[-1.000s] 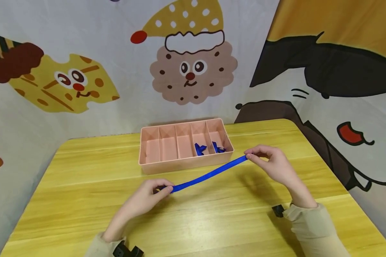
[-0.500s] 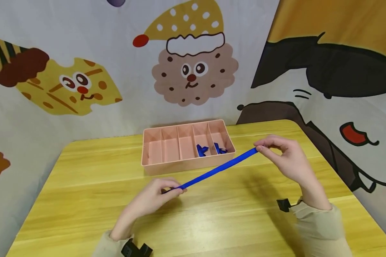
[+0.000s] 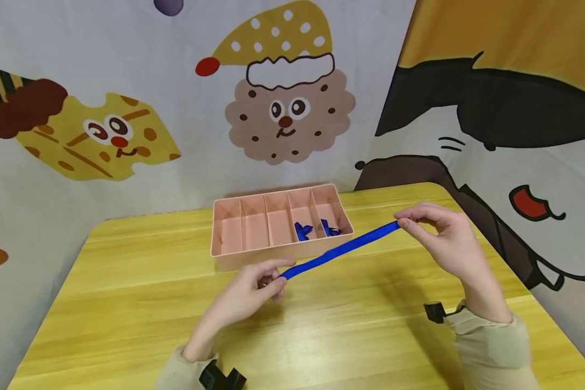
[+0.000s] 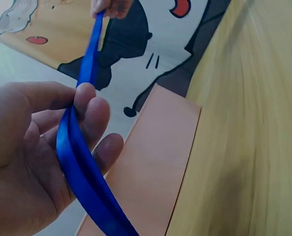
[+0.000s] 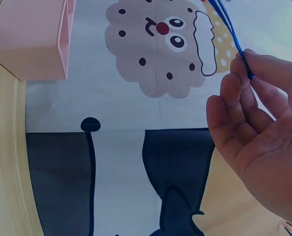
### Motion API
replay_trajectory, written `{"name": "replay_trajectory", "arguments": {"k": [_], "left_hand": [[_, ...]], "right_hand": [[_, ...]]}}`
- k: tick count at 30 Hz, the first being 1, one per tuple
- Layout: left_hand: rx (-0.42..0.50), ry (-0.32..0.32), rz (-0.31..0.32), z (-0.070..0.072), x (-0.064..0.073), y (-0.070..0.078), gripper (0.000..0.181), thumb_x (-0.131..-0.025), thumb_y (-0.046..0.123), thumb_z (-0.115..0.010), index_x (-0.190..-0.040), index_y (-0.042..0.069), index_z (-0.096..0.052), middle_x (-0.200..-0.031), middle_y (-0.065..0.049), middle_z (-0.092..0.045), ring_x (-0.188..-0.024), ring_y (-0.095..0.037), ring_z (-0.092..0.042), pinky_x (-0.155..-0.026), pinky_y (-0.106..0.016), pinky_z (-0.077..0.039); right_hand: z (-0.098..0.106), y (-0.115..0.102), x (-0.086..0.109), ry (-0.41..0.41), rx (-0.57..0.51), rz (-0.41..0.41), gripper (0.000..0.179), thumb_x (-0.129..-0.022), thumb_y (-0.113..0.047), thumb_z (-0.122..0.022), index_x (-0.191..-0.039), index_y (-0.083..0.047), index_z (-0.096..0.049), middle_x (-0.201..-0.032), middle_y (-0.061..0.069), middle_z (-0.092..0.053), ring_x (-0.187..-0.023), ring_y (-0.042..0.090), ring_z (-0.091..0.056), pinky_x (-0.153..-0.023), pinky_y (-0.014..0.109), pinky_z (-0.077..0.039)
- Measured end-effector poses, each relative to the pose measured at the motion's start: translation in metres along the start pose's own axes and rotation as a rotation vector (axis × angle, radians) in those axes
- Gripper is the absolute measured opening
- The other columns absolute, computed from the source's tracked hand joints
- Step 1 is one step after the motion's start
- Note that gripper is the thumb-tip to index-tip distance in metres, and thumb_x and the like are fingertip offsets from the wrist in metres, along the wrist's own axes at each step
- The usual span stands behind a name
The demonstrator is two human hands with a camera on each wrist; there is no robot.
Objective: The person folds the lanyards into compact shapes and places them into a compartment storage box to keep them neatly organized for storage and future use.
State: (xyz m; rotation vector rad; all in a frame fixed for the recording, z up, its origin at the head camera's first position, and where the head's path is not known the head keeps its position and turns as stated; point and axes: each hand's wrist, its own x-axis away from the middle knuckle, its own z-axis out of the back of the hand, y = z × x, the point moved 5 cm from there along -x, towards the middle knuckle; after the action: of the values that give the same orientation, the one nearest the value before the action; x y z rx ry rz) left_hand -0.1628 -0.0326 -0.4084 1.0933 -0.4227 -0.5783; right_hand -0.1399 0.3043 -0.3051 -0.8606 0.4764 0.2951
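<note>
A blue ribbon (image 3: 343,248) stretches slantwise between my two hands, above the table and in front of the pink box. My left hand (image 3: 251,292) pinches it at the lower end, its index finger held out fairly straight in the head view. From the left wrist, the ribbon (image 4: 81,162) looks doubled, and its tail hangs past the palm. Higher up on the right, my right hand (image 3: 448,238) pinches the other end between thumb and fingertip. Two strands of ribbon (image 5: 229,24) meet there in the right wrist view.
The pink box (image 3: 268,250) has several compartments and stands at the back of the wooden table (image 3: 141,298). Folded blue ribbon pieces (image 3: 303,231) lie in its two rightmost compartments. A cartoon-printed cloth (image 3: 190,108) hangs behind the table.
Both hands have moved rightward, the right one also upward, and the ribbon between them remains extended. The left index finger has straightened. The head view has shifted slightly.
</note>
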Motion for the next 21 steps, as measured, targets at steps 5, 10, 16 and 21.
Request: {"name": "replay_trajectory", "arguments": {"k": [5,10,16,21], "left_hand": [[0.021,0.019,0.013,-0.002,-0.005,0.001,0.020,-0.106,0.010,-0.059,-0.117,0.004,-0.074,-0.096,-0.019,-0.078,-0.080,-0.023,-0.071,-0.064,-0.020,-0.053],[0.080,-0.011,0.000,-0.006,-0.011,0.006,0.025,-0.104,0.003,-0.056,-0.124,-0.003,-0.070,-0.102,-0.024,-0.077,-0.087,-0.033,-0.073,-0.076,-0.034,-0.063],[0.144,-0.021,-0.011,-0.010,-0.015,0.013,0.028,-0.109,0.015,-0.058,-0.127,-0.002,-0.069,-0.097,-0.021,-0.074,-0.076,-0.019,-0.069,-0.073,-0.033,-0.063],[0.174,0.047,-0.013,-0.012,-0.018,0.018,0.023,-0.108,0.015,-0.059,-0.114,-0.002,-0.073,-0.090,-0.025,-0.071,-0.067,-0.007,-0.062,-0.064,-0.021,-0.055]], "right_hand": [[-0.002,0.002,-0.001,0.014,-0.023,-0.023,0.019,-0.094,0.011,-0.070,-0.100,-0.005,-0.080,-0.099,-0.009,-0.078,-0.095,-0.004,-0.067,-0.085,0.006,-0.051],[-0.003,0.005,-0.003,0.030,-0.031,-0.047,0.016,-0.095,0.009,-0.069,-0.100,-0.002,-0.079,-0.100,-0.013,-0.078,-0.096,-0.005,-0.067,-0.087,0.005,-0.051],[-0.003,0.010,-0.005,0.061,-0.042,-0.075,0.009,-0.095,0.008,-0.069,-0.100,0.007,-0.076,-0.099,-0.030,-0.073,-0.096,-0.008,-0.067,-0.088,0.004,-0.051],[-0.002,0.015,-0.005,0.089,-0.032,-0.112,0.013,-0.096,0.004,-0.070,-0.107,0.009,-0.076,-0.099,-0.034,-0.071,-0.092,-0.008,-0.065,-0.085,0.004,-0.050]]}}
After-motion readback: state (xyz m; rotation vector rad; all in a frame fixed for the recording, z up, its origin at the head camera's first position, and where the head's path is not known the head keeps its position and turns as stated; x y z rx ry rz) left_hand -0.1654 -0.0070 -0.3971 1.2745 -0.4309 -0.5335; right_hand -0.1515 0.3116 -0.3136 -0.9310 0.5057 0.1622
